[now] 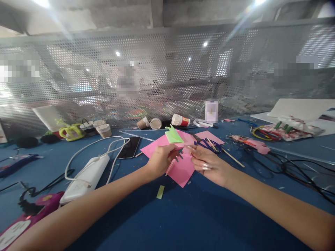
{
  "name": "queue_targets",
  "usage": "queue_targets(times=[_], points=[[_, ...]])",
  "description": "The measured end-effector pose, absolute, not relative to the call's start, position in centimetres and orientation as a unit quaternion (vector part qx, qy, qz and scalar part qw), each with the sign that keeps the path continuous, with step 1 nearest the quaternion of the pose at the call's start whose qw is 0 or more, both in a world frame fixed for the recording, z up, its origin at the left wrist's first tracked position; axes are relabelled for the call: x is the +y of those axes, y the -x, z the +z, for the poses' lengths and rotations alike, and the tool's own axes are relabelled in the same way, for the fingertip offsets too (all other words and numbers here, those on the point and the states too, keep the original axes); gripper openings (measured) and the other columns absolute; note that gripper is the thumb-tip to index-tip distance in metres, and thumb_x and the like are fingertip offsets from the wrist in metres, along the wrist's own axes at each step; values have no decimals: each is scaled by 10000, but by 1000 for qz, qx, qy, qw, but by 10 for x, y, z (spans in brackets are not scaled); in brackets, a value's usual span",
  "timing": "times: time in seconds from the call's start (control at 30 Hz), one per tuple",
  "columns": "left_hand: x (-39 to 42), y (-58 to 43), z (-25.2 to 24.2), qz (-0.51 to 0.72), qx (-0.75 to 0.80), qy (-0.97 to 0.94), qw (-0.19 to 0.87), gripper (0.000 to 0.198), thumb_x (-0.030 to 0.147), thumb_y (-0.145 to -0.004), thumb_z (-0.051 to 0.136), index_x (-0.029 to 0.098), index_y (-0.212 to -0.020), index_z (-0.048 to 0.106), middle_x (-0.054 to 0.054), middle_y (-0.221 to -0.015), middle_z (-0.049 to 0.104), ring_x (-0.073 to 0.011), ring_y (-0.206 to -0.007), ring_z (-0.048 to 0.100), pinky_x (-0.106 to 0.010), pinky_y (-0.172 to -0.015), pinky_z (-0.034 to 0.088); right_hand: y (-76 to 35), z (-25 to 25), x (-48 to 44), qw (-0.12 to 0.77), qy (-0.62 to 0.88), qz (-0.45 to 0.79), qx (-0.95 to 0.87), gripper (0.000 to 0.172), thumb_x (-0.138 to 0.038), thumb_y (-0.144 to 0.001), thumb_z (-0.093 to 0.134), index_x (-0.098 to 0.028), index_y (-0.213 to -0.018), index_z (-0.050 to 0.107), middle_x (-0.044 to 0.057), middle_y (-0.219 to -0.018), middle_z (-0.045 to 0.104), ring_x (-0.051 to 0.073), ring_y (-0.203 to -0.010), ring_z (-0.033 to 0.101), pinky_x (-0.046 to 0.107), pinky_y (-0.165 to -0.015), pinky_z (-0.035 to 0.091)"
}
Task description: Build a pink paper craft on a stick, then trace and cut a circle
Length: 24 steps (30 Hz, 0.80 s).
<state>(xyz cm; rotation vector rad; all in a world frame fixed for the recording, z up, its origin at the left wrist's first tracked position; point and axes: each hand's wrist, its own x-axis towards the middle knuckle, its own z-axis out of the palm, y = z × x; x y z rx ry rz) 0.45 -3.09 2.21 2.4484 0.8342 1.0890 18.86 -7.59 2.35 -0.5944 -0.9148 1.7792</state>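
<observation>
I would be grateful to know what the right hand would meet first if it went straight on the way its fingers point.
Most likely the left hand, whose fingertips face those of the right hand, though depth between them is hard to judge.

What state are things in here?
Left hand, fingers bent, grip unclear
Right hand, fingers bent, grip unclear
Green paper, cut to points
Pink sheets, lying flat
Phone, screen dark
Power bank, lying flat
Purple unit, red light on
Cups, tipped over
Scissors, open or shut unclear
Pink tool, lying down
</observation>
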Motion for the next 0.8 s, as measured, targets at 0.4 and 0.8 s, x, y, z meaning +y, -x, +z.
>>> queue_targets(times=[0.4, 0.8], points=[[-31, 1, -6, 332, 289, -897, -46, 309, 309, -934, 407, 146, -763, 606, -51, -670, 597, -137, -574, 542, -244, -544, 406, -177, 18, -58, 572, 285, 616, -459, 439, -289, -658, 795, -204, -1058, 635, -15, -718, 659, -22, -309, 261, 158, -264, 190], [-65, 13, 4, 426, 336, -750, 378, 345, 414, -851, 531, 132, -680, 632, -21, -536, 623, -98, -472, 557, -205, -503, 420, -150, 7, -39, 599, 377, 386, -592, 757, -384, -659, 764, -223, -1336, 464, 22, -755, 677, 56, -322, 408, 208, -270, 342]])
